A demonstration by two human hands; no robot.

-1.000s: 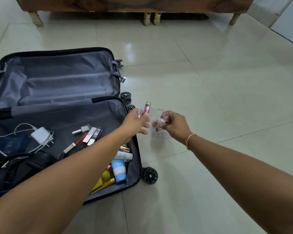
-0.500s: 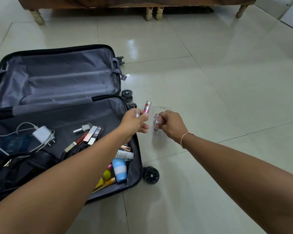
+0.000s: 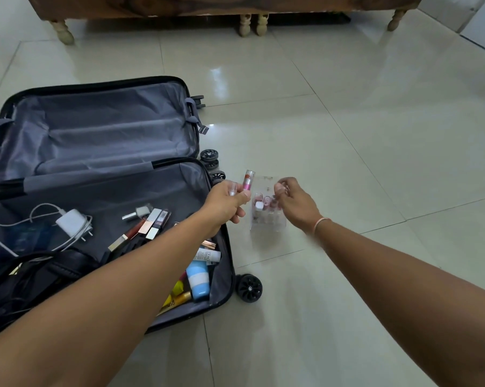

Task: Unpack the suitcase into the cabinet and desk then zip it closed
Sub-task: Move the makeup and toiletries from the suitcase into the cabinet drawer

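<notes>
Now, starting at the left, the suitcase (image 3: 96, 191) is seen lying open on the floor, its near half holding a white charger (image 3: 72, 222), cosmetics and a blue-and-white bottle (image 3: 198, 279). Just past its right edge, two small tubes, a clear one and a pink lipstick (image 3: 246, 181), are gripped upright in the left hand (image 3: 226, 203). Just right of that grip, on the tiles, a clear organizer (image 3: 267, 216) is set, with more upright tubes in its slots. Above it the right hand (image 3: 294, 202) is held, fingers curled; whether a tube is pinched there cannot be told. The free slots are hard to make out through the plastic. The lipstick's long axis is judged already in line with them.
</notes>
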